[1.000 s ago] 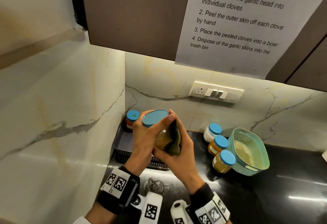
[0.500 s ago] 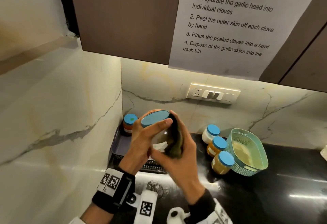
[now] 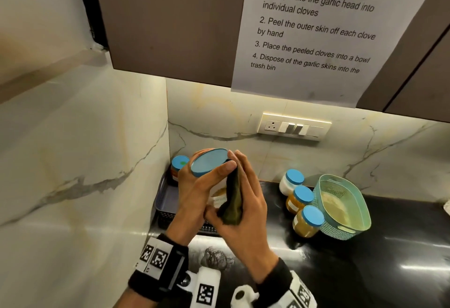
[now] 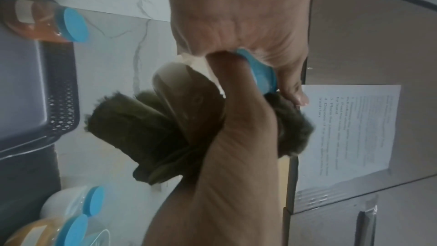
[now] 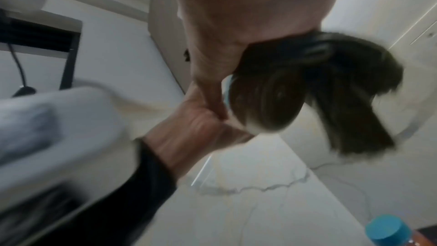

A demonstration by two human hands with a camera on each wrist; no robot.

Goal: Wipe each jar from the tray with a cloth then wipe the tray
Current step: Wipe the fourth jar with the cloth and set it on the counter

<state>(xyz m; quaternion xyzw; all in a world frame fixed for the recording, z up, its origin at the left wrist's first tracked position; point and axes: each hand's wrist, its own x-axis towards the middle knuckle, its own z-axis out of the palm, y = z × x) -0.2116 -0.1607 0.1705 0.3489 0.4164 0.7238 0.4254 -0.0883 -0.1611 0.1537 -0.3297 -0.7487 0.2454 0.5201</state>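
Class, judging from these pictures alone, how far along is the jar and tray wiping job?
Three jars stand off the tray beside the teal basket, so they look done. In hand: the left hand grips a blue-lidded jar while the right hand presses the green cloth on it. Left: one jar in the tray, then the tray.

A home kitchen: a glossy black surface (image 3: pixel 389 259) meets a veined marble backsplash (image 3: pixel 219 118) with a switch-and-socket plate (image 3: pixel 295 127), brown wall cabinets (image 3: pixel 170 23) hang above, and blue-lidded jars (image 3: pixel 305 220) stand beside a teal basket (image 3: pixel 341 206).
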